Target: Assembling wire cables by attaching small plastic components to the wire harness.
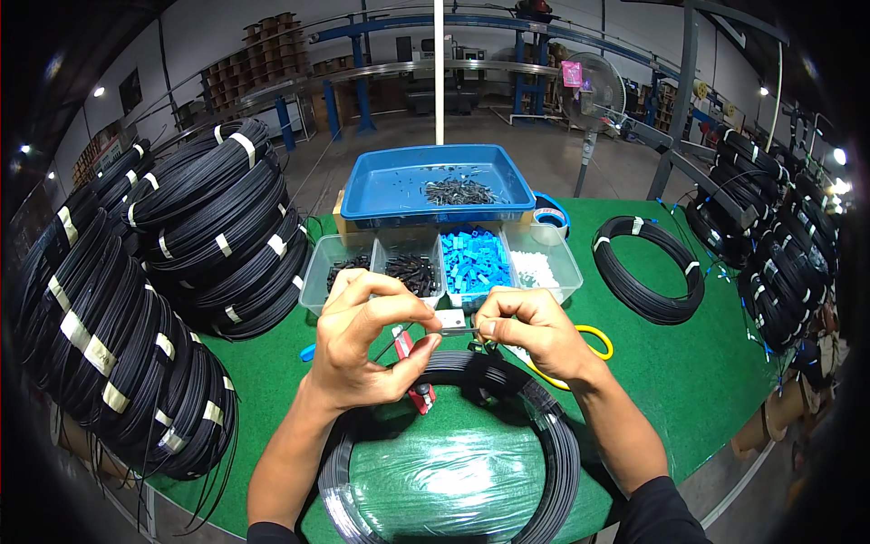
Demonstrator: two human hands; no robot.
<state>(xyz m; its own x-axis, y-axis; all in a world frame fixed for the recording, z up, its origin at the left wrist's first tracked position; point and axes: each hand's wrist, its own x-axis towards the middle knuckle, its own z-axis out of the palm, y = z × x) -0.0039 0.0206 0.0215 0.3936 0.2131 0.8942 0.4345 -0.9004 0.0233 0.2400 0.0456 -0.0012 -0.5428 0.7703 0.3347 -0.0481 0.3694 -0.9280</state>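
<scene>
Thumb and forefinger of my left hand (367, 340) are pinched on a thin black cable, part of which shows inside the ring of the fingers. My right hand (535, 331) is closed in a pinch on the same dark strand, a short way to the right. Between the fingertips sits a small whitish block (452, 318); whether it is held or lies behind them I cannot tell. Under the hands is a large coil of black cable (564, 444), partly wrapped in clear film. A red tool (423, 397) with a black knob lies beneath my left hand.
Ahead is a clear divided box (317, 272) with black pieces, blue connectors (476, 258) and white pieces (533, 269). Behind it stands a blue tray (381, 186) with black scraps. Cable coils (213, 227) are stacked left; another coil (605, 276) lies right. Yellow loop handles (598, 337) show beside my right hand.
</scene>
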